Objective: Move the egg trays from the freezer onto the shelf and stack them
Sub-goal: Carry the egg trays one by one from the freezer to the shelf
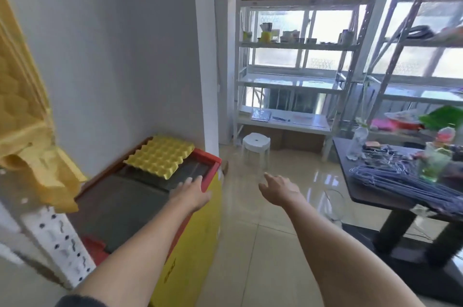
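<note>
Stacked yellow egg trays (27,111) sit on the shelf (57,239) at far left. One yellow egg tray (160,156) lies at the freezer's (190,251) far end. Left hand (191,192) flat, fingers spread, at the lid's right edge; right hand (279,190) open, empty, above the floor.

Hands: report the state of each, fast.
Left hand: open, empty, over the freezer lid.
Right hand: open, empty, in the air.
</note>
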